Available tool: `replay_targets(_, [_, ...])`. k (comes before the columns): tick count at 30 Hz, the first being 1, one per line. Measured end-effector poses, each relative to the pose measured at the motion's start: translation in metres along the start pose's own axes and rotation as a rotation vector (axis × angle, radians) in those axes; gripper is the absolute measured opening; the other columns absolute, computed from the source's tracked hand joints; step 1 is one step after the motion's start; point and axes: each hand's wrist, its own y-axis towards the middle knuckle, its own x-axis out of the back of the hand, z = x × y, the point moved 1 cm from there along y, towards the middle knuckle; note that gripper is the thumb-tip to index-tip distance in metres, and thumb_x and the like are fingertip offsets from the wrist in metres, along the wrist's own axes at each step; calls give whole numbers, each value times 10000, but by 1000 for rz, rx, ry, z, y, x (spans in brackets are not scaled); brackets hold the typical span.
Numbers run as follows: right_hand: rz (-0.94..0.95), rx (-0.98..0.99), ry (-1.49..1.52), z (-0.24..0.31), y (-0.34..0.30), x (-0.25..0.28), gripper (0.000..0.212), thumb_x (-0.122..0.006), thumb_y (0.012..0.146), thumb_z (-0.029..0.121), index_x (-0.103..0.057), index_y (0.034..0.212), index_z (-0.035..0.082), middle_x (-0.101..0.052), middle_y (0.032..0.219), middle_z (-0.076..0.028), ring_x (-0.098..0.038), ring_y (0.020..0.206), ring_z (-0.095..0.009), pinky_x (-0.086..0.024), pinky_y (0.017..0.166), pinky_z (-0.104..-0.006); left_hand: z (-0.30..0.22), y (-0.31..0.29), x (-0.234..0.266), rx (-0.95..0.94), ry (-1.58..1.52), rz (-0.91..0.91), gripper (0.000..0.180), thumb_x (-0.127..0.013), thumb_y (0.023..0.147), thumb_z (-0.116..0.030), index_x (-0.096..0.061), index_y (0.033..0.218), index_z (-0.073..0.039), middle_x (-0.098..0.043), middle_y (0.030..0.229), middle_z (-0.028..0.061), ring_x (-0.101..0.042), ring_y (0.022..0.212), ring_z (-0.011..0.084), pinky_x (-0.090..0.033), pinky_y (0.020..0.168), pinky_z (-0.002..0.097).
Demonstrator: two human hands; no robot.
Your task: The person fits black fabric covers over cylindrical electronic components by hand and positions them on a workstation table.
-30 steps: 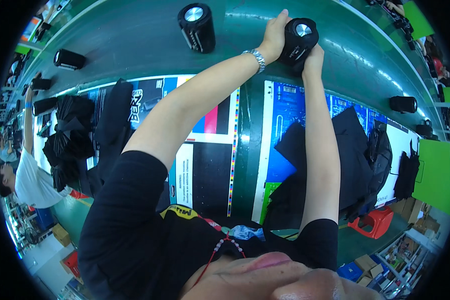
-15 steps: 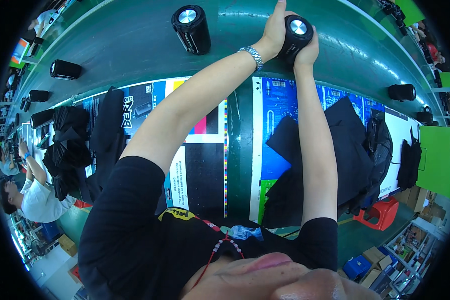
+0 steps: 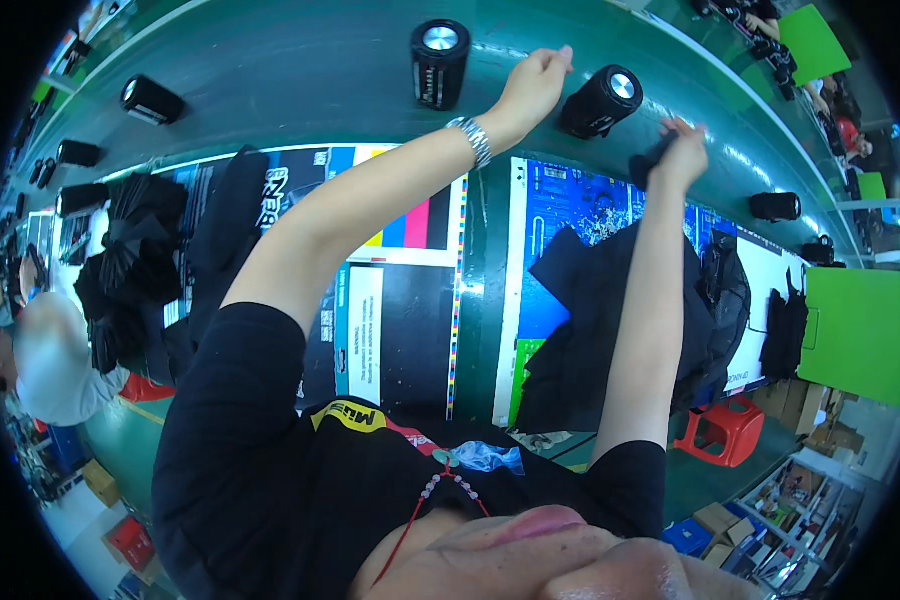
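Observation:
A black cylindrical speaker (image 3: pixel 588 108) with a silver round end stands on the green work surface between my hands, touched by neither. My left hand (image 3: pixel 532 92), with a metal watch band at the wrist, is just left of it, fingers curled together and nothing visible in them. To the speaker's right, my right hand (image 3: pixel 683 160) is closed around a small dark, soft-looking piece (image 3: pixel 650 162), partly hidden by the fingers. Another black speaker (image 3: pixel 438 75) stands upright to the left of my left hand.
More black speakers lie along the surface, one at left (image 3: pixel 152 101) and one at right (image 3: pixel 776 207). Black cloth-like bags (image 3: pixel 620 330) lie over the printed sheets (image 3: pixel 410 330) nearer me. A red stool (image 3: pixel 722 432) stands at lower right. A person in white (image 3: pixel 60 360) is at far left.
Both hands have let go of the speaker between them. My right hand has moved right and lower and now holds the dark piece. My left hand has drawn back slightly to the left.

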Motion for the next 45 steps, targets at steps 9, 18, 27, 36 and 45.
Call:
replay_targets(9, [674, -561, 636, 70, -172, -42, 501, -487, 945, 482, -568, 1000, -9, -607, 863, -114, -600, 749, -221, -476, 547, -286, -59, -144, 56, -167, 136, 318, 398, -704, 857, -245, -575, 1127, 17, -620, 982, 62, -578, 946, 113, -466, 845, 262])
replay_targets(18, [696, -673, 882, 26, -267, -51, 435, -427, 982, 441, -579, 990, 34, -646, 924, -100, -618, 852, -217, -520, 767, -340, -65, -193, 127, -82, -72, -102, 162, -597, 938, -196, -615, 896, -40, -572, 767, -41, -489, 681, 14, -391, 603, 186])
replay_targets(27, [720, -355, 549, 65, -323, -47, 284, -490, 985, 250, -558, 1178, 54, -585, 1143, -58, -549, 1071, -147, -416, 948, -318, -50, -201, 135, -42, -107, -213, 195, -545, 962, -181, -630, 906, -15, -589, 754, -27, -484, 655, 18, -391, 572, 189])
replay_targets(36, [689, -100, 190, 60, -318, -41, 201, -479, 948, 87, -601, 1077, -8, -628, 871, -41, -559, 786, -75, -462, 697, -239, -44, -209, 126, 73, 76, -89, 214, -526, 959, -151, -620, 1002, 36, -637, 791, 10, -580, 718, 49, -446, 572, 197])
replay_targets(45, [638, -91, 108, 58, -318, -33, 152, -610, 877, 30, -637, 1020, -14, -662, 940, -76, -626, 867, -129, -487, 778, -250, -54, -214, 116, -593, 813, -131, 173, -631, 827, -16, -613, 997, 16, -668, 908, 95, -630, 804, 138, -495, 686, 273])
